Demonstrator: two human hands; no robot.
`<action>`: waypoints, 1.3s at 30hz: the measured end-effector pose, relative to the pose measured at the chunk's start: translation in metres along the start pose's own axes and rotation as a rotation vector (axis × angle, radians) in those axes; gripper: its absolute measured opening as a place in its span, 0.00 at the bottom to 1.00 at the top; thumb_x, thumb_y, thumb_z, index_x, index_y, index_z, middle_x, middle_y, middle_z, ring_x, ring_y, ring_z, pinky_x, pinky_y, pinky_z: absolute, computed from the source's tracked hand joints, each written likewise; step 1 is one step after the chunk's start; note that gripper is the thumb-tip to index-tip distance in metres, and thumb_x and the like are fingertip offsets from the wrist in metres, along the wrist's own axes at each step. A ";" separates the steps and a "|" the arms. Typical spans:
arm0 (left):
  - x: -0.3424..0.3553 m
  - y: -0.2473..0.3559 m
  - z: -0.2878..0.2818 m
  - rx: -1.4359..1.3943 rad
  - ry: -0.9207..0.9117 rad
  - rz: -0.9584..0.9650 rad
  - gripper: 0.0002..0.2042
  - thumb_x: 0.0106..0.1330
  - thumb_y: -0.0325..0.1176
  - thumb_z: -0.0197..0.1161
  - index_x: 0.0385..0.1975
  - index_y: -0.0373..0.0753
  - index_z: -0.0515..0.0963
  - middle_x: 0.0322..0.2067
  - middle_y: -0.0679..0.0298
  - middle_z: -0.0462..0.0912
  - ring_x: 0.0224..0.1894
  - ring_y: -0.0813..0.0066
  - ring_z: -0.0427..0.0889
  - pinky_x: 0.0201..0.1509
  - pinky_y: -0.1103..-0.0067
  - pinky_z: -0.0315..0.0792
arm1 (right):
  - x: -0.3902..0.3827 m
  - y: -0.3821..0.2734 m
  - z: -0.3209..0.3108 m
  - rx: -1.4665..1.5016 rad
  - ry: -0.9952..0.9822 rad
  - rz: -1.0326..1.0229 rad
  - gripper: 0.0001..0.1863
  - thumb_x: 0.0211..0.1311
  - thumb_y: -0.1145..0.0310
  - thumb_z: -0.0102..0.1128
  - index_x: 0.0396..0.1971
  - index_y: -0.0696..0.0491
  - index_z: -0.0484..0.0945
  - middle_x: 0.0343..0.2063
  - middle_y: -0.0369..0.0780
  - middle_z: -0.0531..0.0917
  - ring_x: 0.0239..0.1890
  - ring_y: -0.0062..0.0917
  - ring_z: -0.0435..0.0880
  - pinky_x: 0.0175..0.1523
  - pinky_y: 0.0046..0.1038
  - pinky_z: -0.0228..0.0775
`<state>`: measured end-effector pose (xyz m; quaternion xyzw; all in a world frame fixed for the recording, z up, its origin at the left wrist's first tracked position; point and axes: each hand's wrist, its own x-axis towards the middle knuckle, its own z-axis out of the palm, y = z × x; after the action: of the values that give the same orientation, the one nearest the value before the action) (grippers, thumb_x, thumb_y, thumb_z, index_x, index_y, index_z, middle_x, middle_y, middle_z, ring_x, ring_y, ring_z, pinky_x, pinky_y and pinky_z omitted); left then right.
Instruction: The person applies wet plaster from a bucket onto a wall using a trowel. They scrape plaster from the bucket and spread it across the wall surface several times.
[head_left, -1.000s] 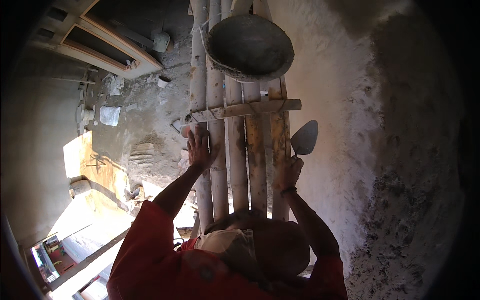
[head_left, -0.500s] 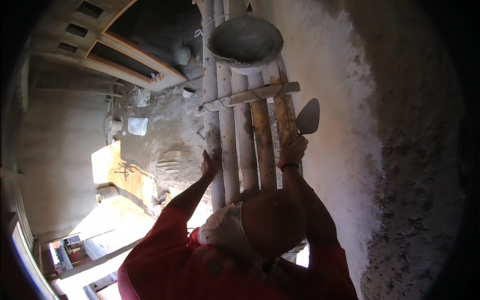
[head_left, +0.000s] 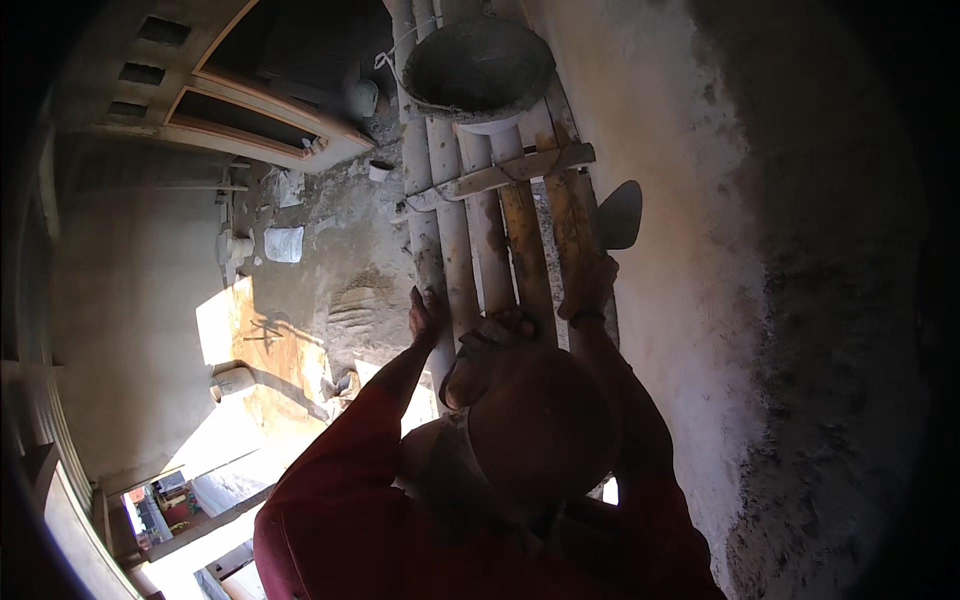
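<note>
My right hand (head_left: 592, 285) is closed around the handle of a pointed trowel (head_left: 620, 215) and rests at the right edge of a platform of long wooden poles (head_left: 430, 255). The trowel's grey blade points away from me, close to the wall. My left hand (head_left: 425, 315) grips the leftmost pole from its outer side. Between my arms is a bent knee, with a bare foot (head_left: 510, 322) on the poles just ahead of it. Farther along the platform stands a round mortar-crusted basin (head_left: 480, 65).
A wooden crosspiece (head_left: 500, 178) is tied over the poles. The plastered wall (head_left: 660, 300) runs close along the right. Down on the left lies the floor, with a small bucket (head_left: 380, 170), a pale sack (head_left: 284, 244) and a sunlit patch. A wood-framed opening (head_left: 245, 120) is at far left.
My leg has moved forward, and a foot now shows on the poles. The view has shifted slightly. Both hands stay at the platform's edges, the trowel still in the right.
</note>
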<state>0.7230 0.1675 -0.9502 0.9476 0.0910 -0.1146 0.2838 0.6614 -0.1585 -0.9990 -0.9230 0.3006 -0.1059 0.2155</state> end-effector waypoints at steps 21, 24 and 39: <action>0.027 0.033 -0.049 0.118 -0.079 0.434 0.30 0.65 0.33 0.55 0.63 0.27 0.53 0.58 0.38 0.58 0.62 0.42 0.59 0.64 0.61 0.58 | -0.003 -0.054 -0.073 0.498 0.080 0.513 0.21 0.62 0.57 0.53 0.42 0.59 0.66 0.34 0.49 0.75 0.40 0.44 0.75 0.46 0.40 0.67; 0.063 0.111 -0.071 -0.145 0.027 0.601 0.28 0.68 0.34 0.52 0.65 0.30 0.53 0.61 0.43 0.59 0.64 0.49 0.59 0.67 0.62 0.55 | 0.003 -0.049 -0.083 0.478 0.088 0.444 0.15 0.65 0.61 0.51 0.39 0.60 0.67 0.33 0.46 0.75 0.38 0.35 0.77 0.43 0.38 0.69; 0.316 0.302 -0.068 -1.546 -0.530 0.099 0.35 0.71 0.62 0.34 0.65 0.39 0.61 0.63 0.61 0.65 0.63 0.67 0.65 0.67 0.74 0.58 | 0.263 -0.193 -0.255 0.814 -0.592 0.529 0.09 0.58 0.64 0.55 0.36 0.49 0.69 0.23 0.36 0.73 0.18 0.21 0.74 0.21 0.28 0.71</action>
<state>1.1081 -0.0087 -0.8236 0.4287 0.0324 -0.2271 0.8738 0.8869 -0.2614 -0.6668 -0.6492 0.3832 0.1076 0.6482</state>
